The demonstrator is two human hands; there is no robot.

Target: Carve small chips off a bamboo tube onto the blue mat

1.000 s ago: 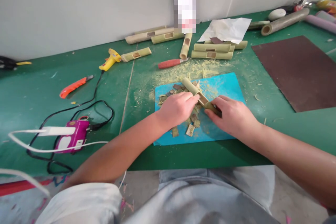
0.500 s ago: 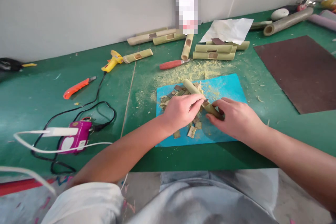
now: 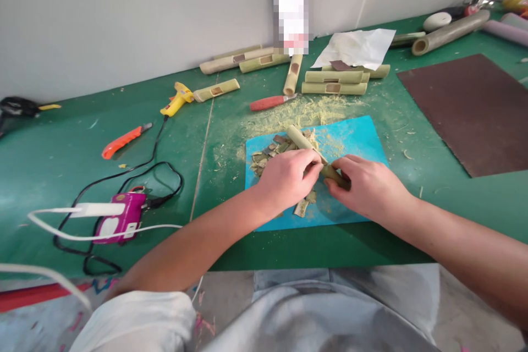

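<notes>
A pale green bamboo tube [image 3: 300, 138] lies slanted over a blue sheet [image 3: 355, 140], its near end toward the right. My right hand [image 3: 365, 184] grips that near end between thumb and fingers. My left hand [image 3: 291, 176] is closed at the tube's middle, thumb and fingertips pinched together by the cut opening; what is between them is hidden. Small bamboo chips [image 3: 264, 158] are heaped on the sheet beside and under my left hand, and sawdust is scattered behind the tube.
Several cut bamboo tubes [image 3: 335, 88] and a red-handled knife [image 3: 268, 103] lie behind the sheet. At left are an orange cutter [image 3: 124, 142], a yellow glue gun [image 3: 178, 100] and a purple power block [image 3: 119, 220]. A brown sheet [image 3: 466, 113] lies right.
My left hand has shifted slightly on the tube and its fingertips now sit a little lower, over the opening. My right hand keeps its grip. The view has moved slightly.
</notes>
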